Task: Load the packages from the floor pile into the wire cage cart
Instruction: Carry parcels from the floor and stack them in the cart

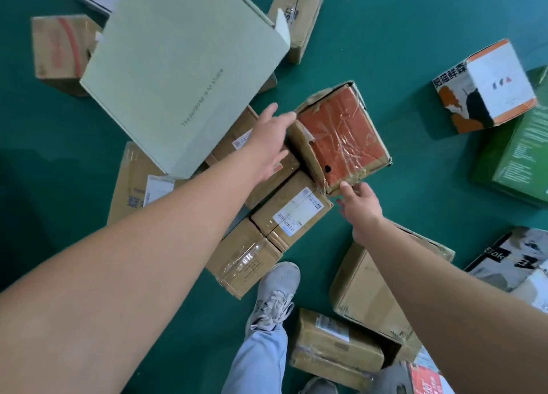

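Both hands, fingers spread, left grip [271, 140] and right grip [360, 208], flank the orange-topped box [341, 135].

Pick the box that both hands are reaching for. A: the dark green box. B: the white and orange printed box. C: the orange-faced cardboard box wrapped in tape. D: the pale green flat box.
C: the left hand lies against the near-left side of the orange-faced box and the right hand touches its lower corner, both with fingers extended.
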The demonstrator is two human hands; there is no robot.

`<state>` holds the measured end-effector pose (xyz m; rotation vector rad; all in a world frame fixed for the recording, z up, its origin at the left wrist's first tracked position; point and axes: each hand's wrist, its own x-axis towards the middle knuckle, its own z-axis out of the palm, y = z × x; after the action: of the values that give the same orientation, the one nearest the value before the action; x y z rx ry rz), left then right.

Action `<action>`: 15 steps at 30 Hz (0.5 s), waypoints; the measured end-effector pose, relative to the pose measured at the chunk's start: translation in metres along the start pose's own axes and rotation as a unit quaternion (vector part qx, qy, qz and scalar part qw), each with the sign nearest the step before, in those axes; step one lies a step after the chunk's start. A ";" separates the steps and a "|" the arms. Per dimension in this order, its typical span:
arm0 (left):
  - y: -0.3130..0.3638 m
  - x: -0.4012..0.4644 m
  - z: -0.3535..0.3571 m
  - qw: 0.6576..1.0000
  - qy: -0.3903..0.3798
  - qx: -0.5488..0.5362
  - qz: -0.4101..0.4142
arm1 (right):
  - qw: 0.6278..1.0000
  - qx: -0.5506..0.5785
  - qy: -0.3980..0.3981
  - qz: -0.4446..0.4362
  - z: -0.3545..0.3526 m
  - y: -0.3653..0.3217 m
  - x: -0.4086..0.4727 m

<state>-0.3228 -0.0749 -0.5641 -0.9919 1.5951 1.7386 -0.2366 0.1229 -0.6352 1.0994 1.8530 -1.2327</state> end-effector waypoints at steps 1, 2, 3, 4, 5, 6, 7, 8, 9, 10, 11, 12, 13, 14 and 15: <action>0.001 0.002 0.005 0.996 0.001 0.089 0.017 | 1.000 -0.009 -0.004 -0.005 -0.002 0.003 -0.002; 0.000 0.003 0.010 0.987 0.002 0.156 0.029 | 1.000 -0.024 -0.008 -0.014 -0.005 0.007 -0.005; -0.001 0.002 0.015 0.980 0.001 0.196 0.031 | 0.999 -0.040 -0.011 -0.026 -0.010 0.012 -0.010; -0.003 0.001 0.017 0.977 0.000 0.212 0.024 | 0.998 -0.055 -0.015 -0.039 -0.014 0.015 -0.015; -0.005 -0.002 0.019 0.976 -0.002 0.216 0.012 | 0.996 -0.067 -0.019 -0.049 -0.019 0.019 -0.020; -0.010 -0.008 0.020 0.976 -0.002 0.216 0.004 | 0.995 -0.073 -0.022 -0.060 -0.025 0.022 -0.027; -0.014 -0.015 0.019 0.975 -0.003 0.222 0.000 | 0.995 -0.075 -0.023 -0.066 -0.030 0.025 -0.033; -0.018 -0.025 0.019 0.974 -0.006 0.228 0.002 | 0.994 -0.077 -0.021 -0.073 -0.036 0.027 -0.041; -0.023 -0.036 0.018 0.974 -0.008 0.228 0.004 | 0.994 -0.079 -0.018 -0.078 -0.041 0.030 -0.049; -0.026 -0.052 0.018 0.975 -0.010 0.222 0.005 | 0.993 -0.080 -0.015 -0.086 -0.048 0.032 -0.061; -0.030 -0.066 0.017 0.977 -0.012 0.212 0.003 | 0.992 -0.083 -0.016 -0.090 -0.053 0.034 -0.072; -0.035 -0.080 0.017 0.979 -0.011 0.203 0.000 | 0.992 -0.087 -0.018 -0.094 -0.058 0.036 -0.083; -0.040 -0.096 0.016 0.980 -0.010 0.196 -0.002 | 0.991 -0.094 -0.015 -0.096 -0.064 0.037 -0.098; -0.044 -0.110 0.016 0.982 -0.007 0.190 -0.004 | 0.991 -0.095 -0.010 -0.099 -0.069 0.039 -0.112; -0.049 -0.128 0.015 0.983 -0.004 0.183 -0.005 | 0.991 -0.094 -0.003 -0.097 -0.075 0.041 -0.128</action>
<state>-0.2134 -0.0452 -0.4856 -0.8079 1.8155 1.3690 -0.1481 0.1648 -0.5167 0.8296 2.0636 -1.1355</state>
